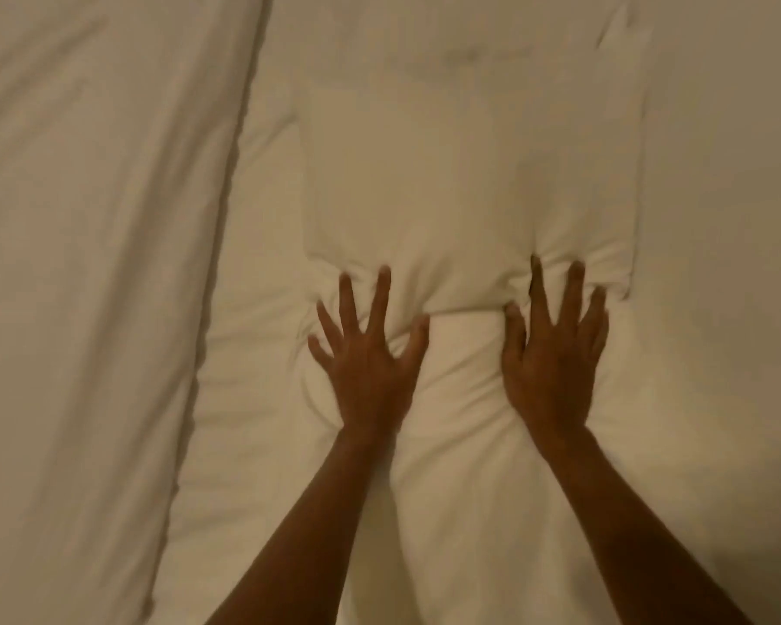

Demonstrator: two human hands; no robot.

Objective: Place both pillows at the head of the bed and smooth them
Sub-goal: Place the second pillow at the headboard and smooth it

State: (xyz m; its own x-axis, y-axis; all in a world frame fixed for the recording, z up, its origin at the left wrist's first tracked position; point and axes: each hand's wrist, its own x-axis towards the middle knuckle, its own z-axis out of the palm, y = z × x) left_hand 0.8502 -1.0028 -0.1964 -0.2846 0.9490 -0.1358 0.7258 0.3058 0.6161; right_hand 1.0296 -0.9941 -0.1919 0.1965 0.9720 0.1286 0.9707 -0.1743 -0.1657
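Observation:
A cream pillow (470, 182) lies flat in the upper middle of the head view, partly over a second, larger cream pillow (461, 444) that runs down to the bottom edge. My left hand (370, 354) rests flat with fingers spread at the upper pillow's near left corner, fingertips on its creased edge. At the near right corner, my right hand (555, 349) presses down the same way, fingers apart and pushing into the fabric. Neither hand grips anything. Both bare forearms reach in from the bottom of the frame.
A wrinkled cream duvet or sheet (86, 286) covers the left third, with a long fold line (226, 173) running top to bottom beside the pillows. Plain cream bedding (731, 218) stretches along the right. The light is dim and warm.

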